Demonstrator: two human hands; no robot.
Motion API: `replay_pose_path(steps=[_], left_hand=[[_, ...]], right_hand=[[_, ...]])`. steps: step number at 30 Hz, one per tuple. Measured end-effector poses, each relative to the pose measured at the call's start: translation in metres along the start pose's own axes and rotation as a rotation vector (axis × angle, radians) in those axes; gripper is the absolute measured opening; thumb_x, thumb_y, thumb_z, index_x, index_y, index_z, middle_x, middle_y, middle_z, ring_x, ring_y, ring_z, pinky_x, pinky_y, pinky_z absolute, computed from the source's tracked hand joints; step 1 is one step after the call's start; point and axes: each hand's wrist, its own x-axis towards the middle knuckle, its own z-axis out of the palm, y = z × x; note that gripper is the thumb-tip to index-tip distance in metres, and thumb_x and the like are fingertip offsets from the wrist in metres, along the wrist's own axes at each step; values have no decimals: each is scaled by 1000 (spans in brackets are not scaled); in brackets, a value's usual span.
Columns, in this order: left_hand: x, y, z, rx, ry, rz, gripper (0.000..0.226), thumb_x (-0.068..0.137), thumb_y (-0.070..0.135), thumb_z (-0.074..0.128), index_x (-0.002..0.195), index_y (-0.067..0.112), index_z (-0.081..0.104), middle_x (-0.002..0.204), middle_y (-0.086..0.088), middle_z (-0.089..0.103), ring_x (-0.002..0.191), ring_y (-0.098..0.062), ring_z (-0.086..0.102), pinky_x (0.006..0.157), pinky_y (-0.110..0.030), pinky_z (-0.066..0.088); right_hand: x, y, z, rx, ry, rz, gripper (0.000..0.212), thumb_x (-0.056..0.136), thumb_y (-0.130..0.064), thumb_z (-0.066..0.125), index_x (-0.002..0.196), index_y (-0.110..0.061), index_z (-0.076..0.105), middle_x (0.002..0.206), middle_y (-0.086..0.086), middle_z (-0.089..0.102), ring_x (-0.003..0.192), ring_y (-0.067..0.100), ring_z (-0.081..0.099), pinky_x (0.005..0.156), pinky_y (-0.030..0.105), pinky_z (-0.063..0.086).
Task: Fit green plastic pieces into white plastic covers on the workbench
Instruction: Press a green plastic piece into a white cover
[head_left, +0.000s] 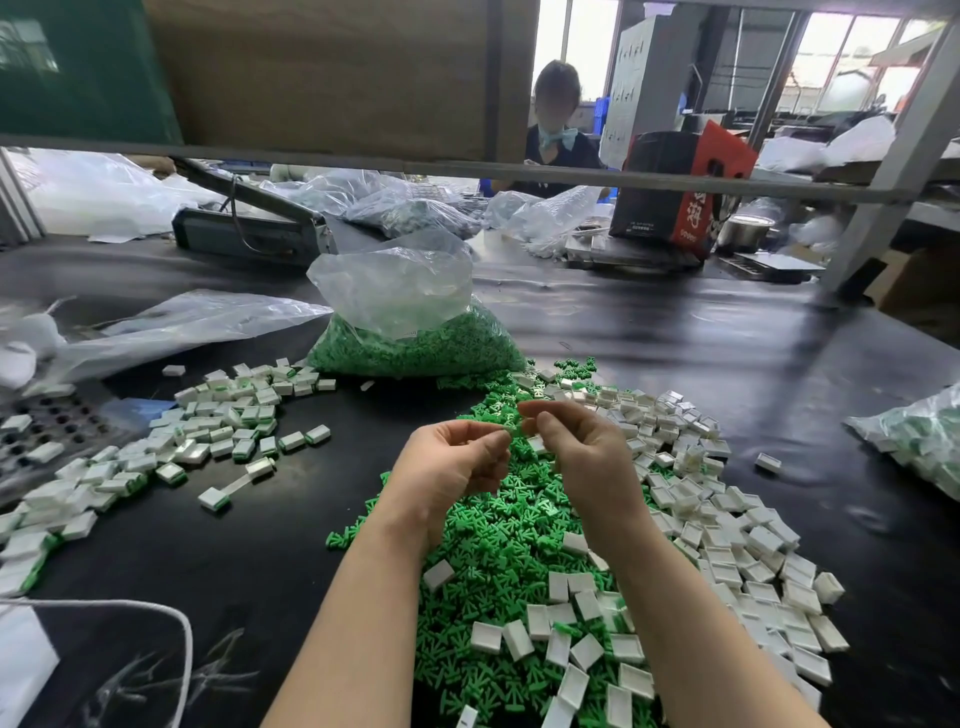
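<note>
My left hand (452, 462) and my right hand (576, 447) are raised over a heap of loose green plastic pieces (498, 561) in the middle of the black workbench (291, 551). Their fingertips meet around one small green piece (513, 427), pinched between both hands. Empty white plastic covers (737, 525) lie spread to the right of the heap and over its near part. On the left lies a pile of white covers with green showing inside them (208, 436). Whether either hand also holds a cover is hidden by the fingers.
An open clear bag of green pieces (410, 332) stands behind the heap. Crumpled plastic bags (171, 327) lie at left, another bag of parts (919, 441) at the right edge. A perforated tray (41, 431) sits far left. Beyond a shelf rail, a person (556, 124) sits facing me.
</note>
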Motion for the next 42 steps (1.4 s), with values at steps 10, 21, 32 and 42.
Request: replay_pose_path(steps=[10, 21, 32, 42], left_hand=[[-1, 1, 0, -8, 11, 19, 7, 84, 8, 70, 91, 8, 71, 73, -5, 72, 61, -12, 64, 55, -20, 52], [-1, 8, 1, -235, -10, -58, 19, 101, 9, 46, 109, 5, 63, 99, -8, 76, 71, -9, 71, 56, -18, 53], [-1, 9, -2, -414, 42, -72, 22, 79, 9, 67, 100, 6, 65, 77, -5, 74, 76, -17, 73, 60, -20, 57], [-3, 10, -2, -399, 52, -34, 38, 60, 11, 77, 96, 4, 67, 84, -10, 75, 70, -13, 72, 58, -17, 55]], right_hand=[[-2, -1, 1, -55, -67, 8, 7, 84, -8, 73, 88, -13, 73, 79, -1, 73, 69, 4, 65, 61, 14, 48], [1, 2, -4, 57, 15, 52, 15, 92, -4, 61, 97, -15, 71, 79, 7, 72, 60, 7, 57, 52, 17, 42], [-3, -1, -2, -47, -24, -23, 22, 92, -7, 63, 110, -19, 69, 79, 11, 61, 63, 27, 48, 57, 33, 46], [-2, -2, 2, 92, 26, -109, 13, 84, -3, 71, 92, -13, 76, 89, 0, 76, 86, 12, 72, 76, 18, 53]])
